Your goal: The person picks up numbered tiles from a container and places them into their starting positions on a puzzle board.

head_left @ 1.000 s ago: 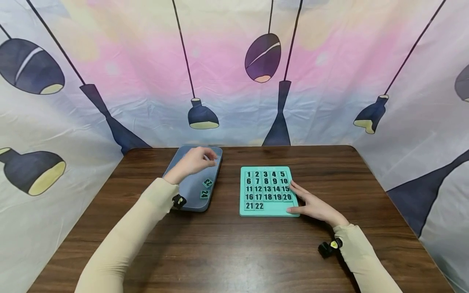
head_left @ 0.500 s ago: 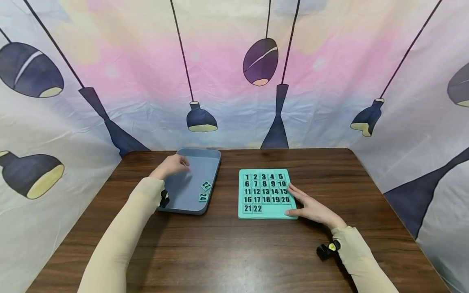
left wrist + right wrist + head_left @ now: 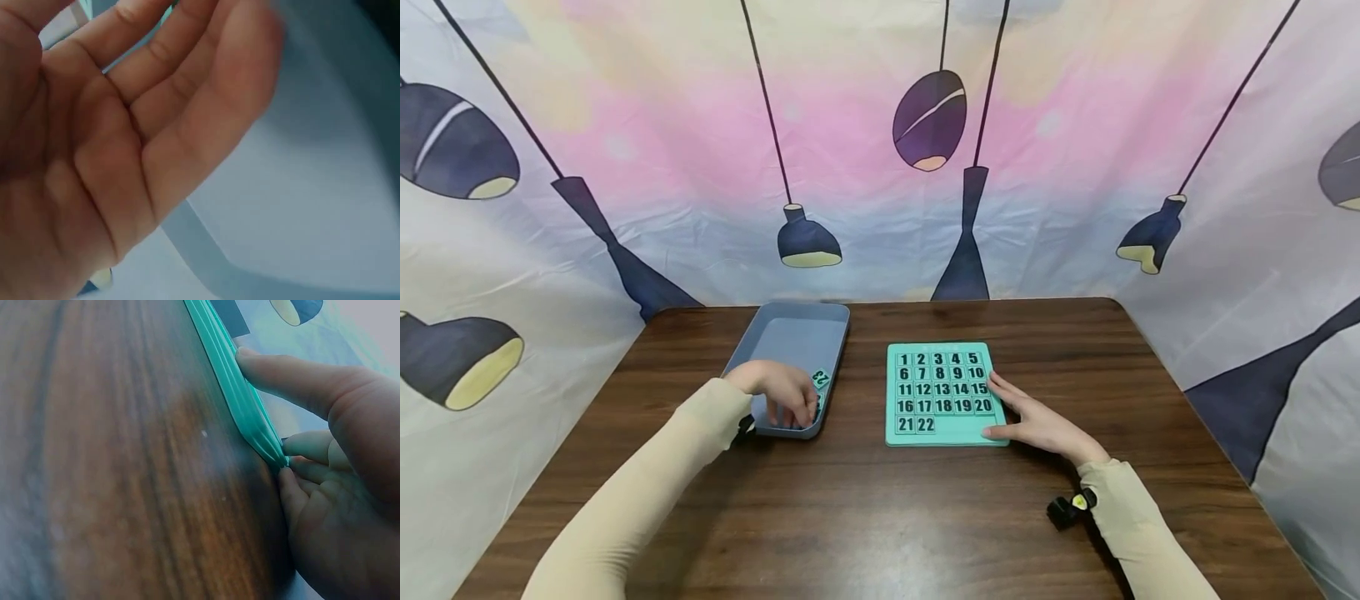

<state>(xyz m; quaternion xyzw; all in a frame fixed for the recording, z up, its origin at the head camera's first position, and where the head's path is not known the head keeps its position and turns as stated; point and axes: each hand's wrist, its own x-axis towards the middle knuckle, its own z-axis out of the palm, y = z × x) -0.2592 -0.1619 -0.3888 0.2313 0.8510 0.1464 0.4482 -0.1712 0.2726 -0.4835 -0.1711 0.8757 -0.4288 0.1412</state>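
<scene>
In the head view my left hand (image 3: 778,392) is down in the blue-grey tray (image 3: 797,321), fingers bent loosely downward beside the tile 24 (image 3: 817,405), most of which the hand hides. The tile 23 (image 3: 821,379) lies tilted just beyond the knuckles. The left wrist view shows the left palm (image 3: 81,156) and bent fingers, with fingertips out of frame. My right hand (image 3: 1041,423) holds the turquoise number board (image 3: 962,427) by its near right corner. Its thumb (image 3: 281,372) rests on the rim, while the other fingers touch the side edge.
Number tiles (image 3: 942,389) from 1 to 22 sit in order on the board, with a bare stretch of the bottom row right of 22. Board and tray stand apart on a dark wooden table (image 3: 880,508). A lamp-patterned cloth (image 3: 880,167) hangs behind.
My left hand has moved from over the tray's far part to its left side, then nearer and right to the tile 24. The right hand has stayed on the board.
</scene>
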